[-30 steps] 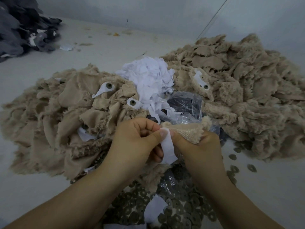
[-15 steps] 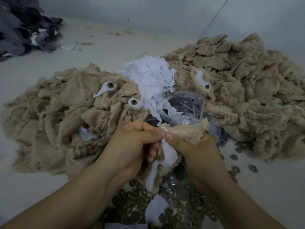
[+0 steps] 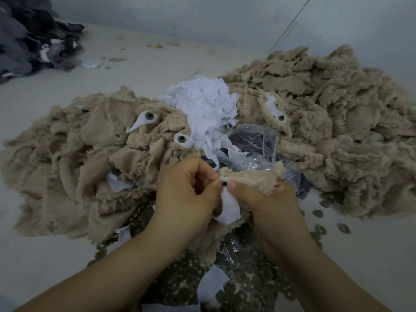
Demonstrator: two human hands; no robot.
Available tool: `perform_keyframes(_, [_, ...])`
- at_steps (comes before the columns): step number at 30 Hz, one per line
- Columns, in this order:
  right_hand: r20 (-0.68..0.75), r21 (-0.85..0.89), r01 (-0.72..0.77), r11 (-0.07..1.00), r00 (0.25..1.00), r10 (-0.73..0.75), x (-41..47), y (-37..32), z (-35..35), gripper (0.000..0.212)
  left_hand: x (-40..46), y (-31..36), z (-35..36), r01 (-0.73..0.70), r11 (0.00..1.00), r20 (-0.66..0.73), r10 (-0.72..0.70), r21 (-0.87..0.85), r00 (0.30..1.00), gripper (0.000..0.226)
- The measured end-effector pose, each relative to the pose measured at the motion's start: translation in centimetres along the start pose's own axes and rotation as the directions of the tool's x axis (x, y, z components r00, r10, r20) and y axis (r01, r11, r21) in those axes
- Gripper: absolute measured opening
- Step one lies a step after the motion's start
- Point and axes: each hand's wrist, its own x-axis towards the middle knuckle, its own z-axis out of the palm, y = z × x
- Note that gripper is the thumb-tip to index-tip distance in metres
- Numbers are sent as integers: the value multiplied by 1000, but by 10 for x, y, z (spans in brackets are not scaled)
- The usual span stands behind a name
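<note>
My left hand and my right hand meet at the middle of the view over a tan plush piece. My right hand grips that piece, its thumb pressing near a small dark eye post. My left hand pinches a white fabric patch at the post; the patch hangs down between both hands.
Heaps of tan plush pieces lie at the left and the right. A pile of white patches sits between them. A clear plastic bag lies behind my hands. Several metal washers cover the table near me. Dark fabric sits far left.
The white patch, flat between my thumbs a second ago, now hangs lower and a dark post shows through it at my fingertips. Both hands stayed in place.
</note>
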Motion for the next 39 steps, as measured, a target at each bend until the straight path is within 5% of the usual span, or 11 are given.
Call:
perform_keyframes(2, [-17,9,-47,999,999,48,0,-1,1,6,-1,-1,-2,-201,966,-39,210,164,977,17])
perform_keyframes(5, [1,73,-133,988,991,133,0,-4,3,26,-4,-5,-6,-546,757,85,556,359,827,8])
perform_keyframes(10, [93,163,-375,913,927,364,-2,-14,5,47,-9,-21,-8,-678,575,265,639,459,722,22])
perform_keyframes(17, [156,193,-474,859,879,450,-14,-20,8,63,-7,-30,-20,-746,490,324,689,452,649,18])
perform_keyframes(20, [116,-49,-423,905,898,425,-24,-28,2,34,-6,-30,-25,-784,474,363,703,402,611,22])
perform_keyframes(22, [49,-465,-273,842,942,332,-33,-40,-5,23,-4,-30,-30,-803,448,404,700,393,589,21])
perform_keyframes(25, [102,-925,16,379,973,206,-49,-58,-21,35,0,-31,-36,-824,404,440,703,398,558,16])
perform_keyframes(29, [220,-975,208,75,880,421,-69,-53,-24,15,2,-33,-40,-834,398,451,708,381,544,16])
perform_keyframes(39, [296,-955,288,68,922,249,-68,-7,-17,17,-4,-34,-39,-844,421,482,694,332,535,18])
